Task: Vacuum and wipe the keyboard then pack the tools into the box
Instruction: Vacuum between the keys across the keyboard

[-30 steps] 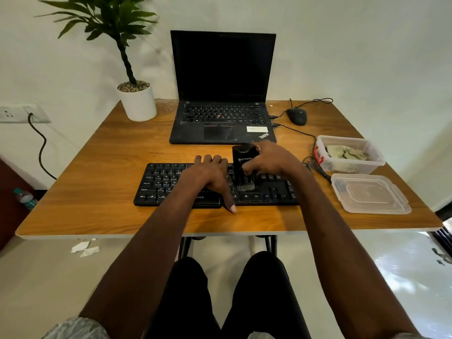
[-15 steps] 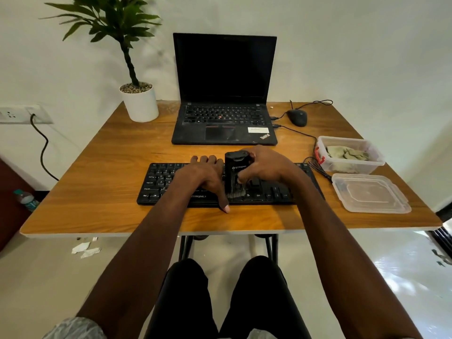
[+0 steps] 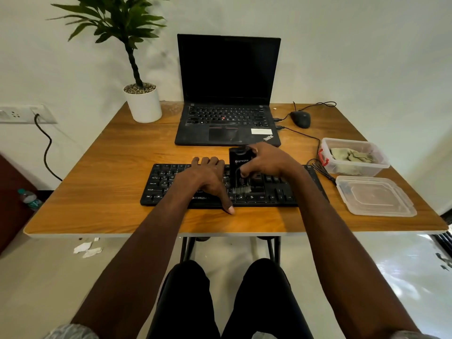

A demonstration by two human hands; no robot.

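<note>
Two hands | right [image 3: 265, 160] grips upright vacuum [image 3: 240, 165], brush down on keyboard [image 3: 274, 192] | left [image 3: 208, 178] flat, steadying keyboard

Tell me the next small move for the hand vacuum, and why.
Probably slide the hand vacuum rightward along the keyboard. The right hand grips it upright, brush down on the middle keys, while the left hand rests flat on the keyboard, steadying it. The right-side keys lie uncovered.
</note>
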